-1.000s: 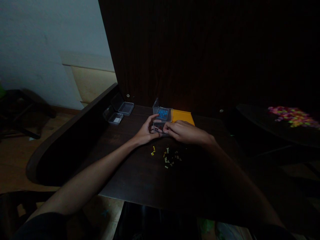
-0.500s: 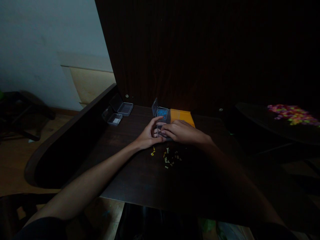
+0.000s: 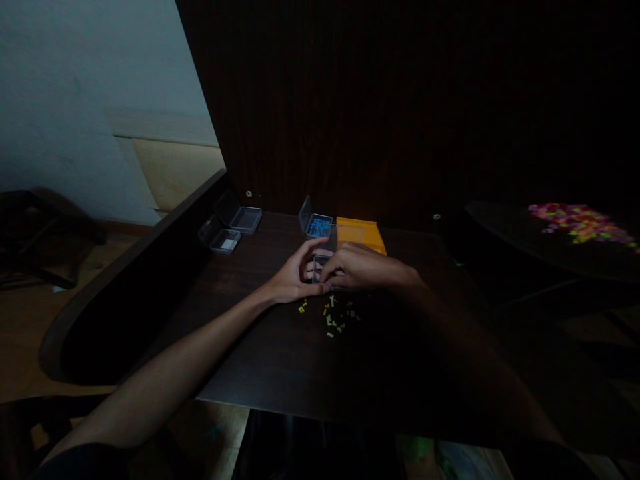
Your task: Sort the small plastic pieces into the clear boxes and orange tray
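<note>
My left hand [image 3: 296, 275] is curled around a small clear plastic box [image 3: 317, 263], thumb along the near side and fingers behind. Over the box, my right hand [image 3: 360, 268] has its fingers bent down and pressed together inside or at its rim; whatever they pinch is hidden. Small pale pieces [image 3: 331, 323] lie scattered on the dark table just below the hands. A few yellow pieces [image 3: 303, 307] sit to their left. Behind the hands stands an open clear box with blue pieces [image 3: 319, 227], beside an orange packet [image 3: 374, 235].
Two more open clear boxes, a nearer one [image 3: 226, 241] and a farther one [image 3: 247, 219], stand at the table's left back. A raised dark side panel [image 3: 125, 280] bounds the left. Colourful small items [image 3: 583, 223] lie on a dark surface at the right.
The right hand's fingers have bent further down over the box, toward its near side. The view has shifted slightly, and the blue pieces show more fully behind the left hand.
</note>
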`<state>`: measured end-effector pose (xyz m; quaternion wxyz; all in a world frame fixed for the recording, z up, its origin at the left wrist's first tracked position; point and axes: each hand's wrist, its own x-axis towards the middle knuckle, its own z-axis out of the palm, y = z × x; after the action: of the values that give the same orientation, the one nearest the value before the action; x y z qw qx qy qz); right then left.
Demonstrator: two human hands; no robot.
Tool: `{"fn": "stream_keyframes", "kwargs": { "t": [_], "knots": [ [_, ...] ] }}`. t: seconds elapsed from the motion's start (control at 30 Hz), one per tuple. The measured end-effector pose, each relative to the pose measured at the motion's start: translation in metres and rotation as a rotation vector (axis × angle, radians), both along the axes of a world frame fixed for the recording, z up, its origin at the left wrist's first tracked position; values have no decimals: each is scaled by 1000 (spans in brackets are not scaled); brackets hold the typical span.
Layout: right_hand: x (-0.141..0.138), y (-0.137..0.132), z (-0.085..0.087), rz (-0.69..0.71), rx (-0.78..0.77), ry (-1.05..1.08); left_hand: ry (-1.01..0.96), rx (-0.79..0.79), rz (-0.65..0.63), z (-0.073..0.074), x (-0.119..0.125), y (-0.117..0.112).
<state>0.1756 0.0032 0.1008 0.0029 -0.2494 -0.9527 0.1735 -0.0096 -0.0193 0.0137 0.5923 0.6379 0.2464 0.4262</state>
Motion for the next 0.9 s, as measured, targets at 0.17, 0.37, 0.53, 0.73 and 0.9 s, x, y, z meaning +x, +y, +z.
{"fn": "stream_keyframes", "kwargs": {
  "t": [0.17,0.37,0.53,0.73,0.9],
  "knots": [
    [-4,-1,-2,52,-70,67,9,0,-16,0,1,-3],
    [-7,-3,-1,48,-83,39,7,-8,-29,-1,1,-3],
    [-5,-3,0,52,-78,42,6,0,-16,1,0,-3],
    [-4,-3,1,50,-91,31,16,-23,-47,1,2,-6],
    [-5,-4,6,48,-218,-43,27,-22,-39,3,3,-6]
  ]
}}
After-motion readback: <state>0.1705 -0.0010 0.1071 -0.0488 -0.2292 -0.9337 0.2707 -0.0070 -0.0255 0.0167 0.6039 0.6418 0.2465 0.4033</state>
